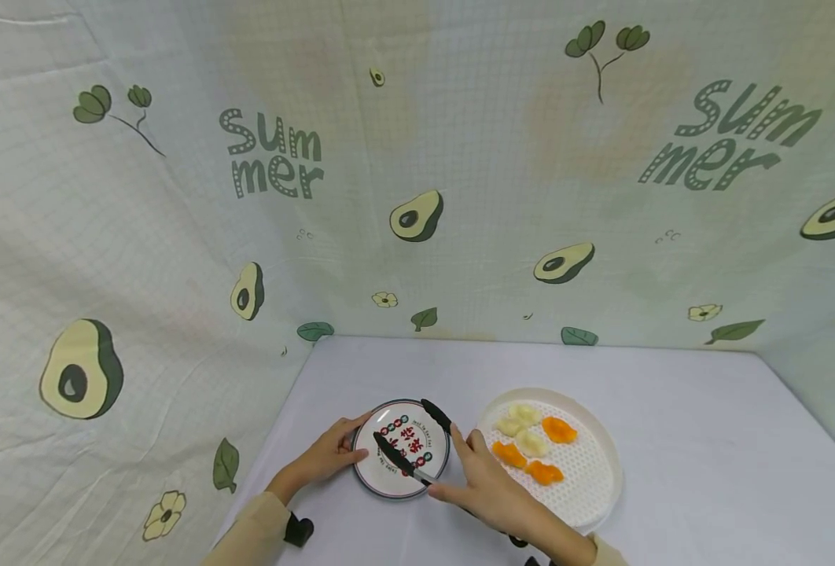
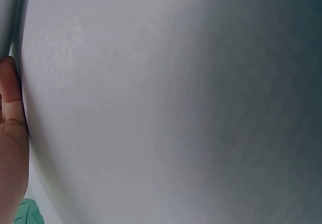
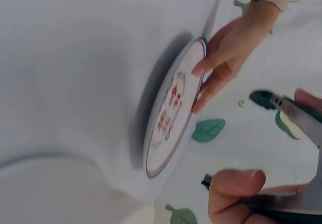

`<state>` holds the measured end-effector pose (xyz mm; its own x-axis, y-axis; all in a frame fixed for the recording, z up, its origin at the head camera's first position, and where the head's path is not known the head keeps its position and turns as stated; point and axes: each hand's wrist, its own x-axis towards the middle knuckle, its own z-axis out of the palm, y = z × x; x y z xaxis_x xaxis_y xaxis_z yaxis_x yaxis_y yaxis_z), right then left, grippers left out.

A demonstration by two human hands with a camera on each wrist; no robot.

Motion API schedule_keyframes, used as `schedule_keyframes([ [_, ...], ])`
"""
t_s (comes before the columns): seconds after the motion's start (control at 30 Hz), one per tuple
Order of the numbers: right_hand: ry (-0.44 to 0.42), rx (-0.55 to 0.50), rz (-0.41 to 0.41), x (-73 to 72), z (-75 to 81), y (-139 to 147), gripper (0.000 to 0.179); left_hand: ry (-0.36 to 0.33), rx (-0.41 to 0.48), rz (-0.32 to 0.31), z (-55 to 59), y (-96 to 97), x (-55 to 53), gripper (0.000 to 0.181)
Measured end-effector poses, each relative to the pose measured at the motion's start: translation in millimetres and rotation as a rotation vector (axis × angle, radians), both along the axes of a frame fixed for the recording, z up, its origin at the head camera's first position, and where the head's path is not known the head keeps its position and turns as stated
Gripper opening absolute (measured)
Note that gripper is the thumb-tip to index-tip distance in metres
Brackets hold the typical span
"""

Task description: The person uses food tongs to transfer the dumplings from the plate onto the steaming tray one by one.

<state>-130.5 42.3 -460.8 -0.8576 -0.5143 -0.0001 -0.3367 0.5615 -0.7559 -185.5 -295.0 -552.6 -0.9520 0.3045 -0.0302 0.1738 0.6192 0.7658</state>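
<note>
A small round plate [image 1: 375, 481] with a dark rim and red printed characters is near the table's left side. My left hand [image 1: 329, 450] holds its left edge, thumb on the rim; the right wrist view shows the thumb over the plate [image 3: 189, 75] and fingers along its edge. My right hand [image 1: 491, 489] grips metal tongs with black tips [image 1: 392, 453]. The tongs' arms are spread over the small plate, nothing between the tips. Beside my right hand stands a large white plate [image 1: 605, 479] with orange pieces [image 1: 559, 430] and pale yellow pieces [image 1: 532, 443].
A pale cloth covers the table [image 1: 708, 448]. Behind and at the left hangs a curtain [image 1: 460, 157] printed with avocados, leaves and lettering. A dark strap [image 1: 299, 529] is on the left wrist. The left wrist view shows mostly pale tabletop [image 2: 115, 103].
</note>
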Motion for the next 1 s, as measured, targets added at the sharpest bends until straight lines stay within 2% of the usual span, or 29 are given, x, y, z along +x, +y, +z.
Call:
schedule_keyframes([
  [0.2, 0.000, 0.009, -0.026, 9.0, -11.7, -13.3, 0.106, -0.030, -0.009, 0.005, -0.3, 1.3, -1.4, 0.069],
  [0.33, 0.045, 0.043, -0.036, 10.2, -18.6, -20.2, 0.104, -0.022, -0.002, -0.004, -0.9, 1.1, -2.4, 0.069],
  [0.47, 0.029, 0.062, -0.055, 10.6, -26.0, -25.5, 0.104, -0.017, 0.003, -0.010, -1.2, 0.9, -3.4, 0.069],
  [0.63, -0.005, 0.023, -0.051, 9.2, -37.4, -29.9, 0.105, -0.025, 0.011, -0.015, 0.9, 0.6, -2.2, 0.069],
  [0.83, 0.048, 0.021, -0.058, 5.4, -46.5, -32.8, 0.104, -0.011, -0.002, -0.022, -0.4, -0.3, -3.5, 0.068],
  [1.0, 0.050, 0.024, -0.074, 2.5, -54.0, -37.9, 0.104, 0.008, -0.019, -0.032, -0.8, -1.7, -4.9, 0.067],
])
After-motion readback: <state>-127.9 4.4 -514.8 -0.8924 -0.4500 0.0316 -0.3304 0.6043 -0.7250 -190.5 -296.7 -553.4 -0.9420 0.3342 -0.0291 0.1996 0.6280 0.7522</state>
